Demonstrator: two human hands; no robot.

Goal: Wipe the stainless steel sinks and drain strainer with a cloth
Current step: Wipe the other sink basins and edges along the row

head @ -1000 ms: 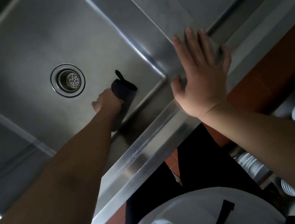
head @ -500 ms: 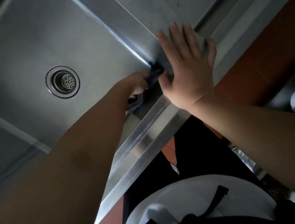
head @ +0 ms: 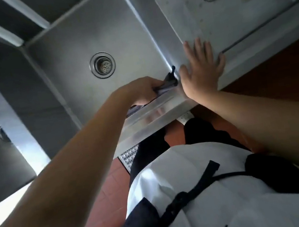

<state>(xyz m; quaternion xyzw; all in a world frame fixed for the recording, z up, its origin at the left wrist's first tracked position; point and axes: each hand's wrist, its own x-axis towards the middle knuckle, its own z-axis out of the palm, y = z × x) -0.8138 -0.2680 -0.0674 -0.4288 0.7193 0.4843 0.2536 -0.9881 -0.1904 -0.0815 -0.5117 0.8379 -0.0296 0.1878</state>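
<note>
The left hand [head: 143, 91] grips the dark cloth [head: 168, 84] at frame centre, pressing it into the near right corner of the middle sink [head: 77, 46], likely because grime collects in that seam. The right hand [head: 201, 68] lies flat with fingers spread on the divider just beside the cloth, probably for support while leaning in. The strainer [head: 103, 65] sits untouched up-left of the cloth.

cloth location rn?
Head view, just left of centre: the dark cloth is gripped in the left hand at the near right corner of the middle sink, by the front rim, beside the right hand.
</note>
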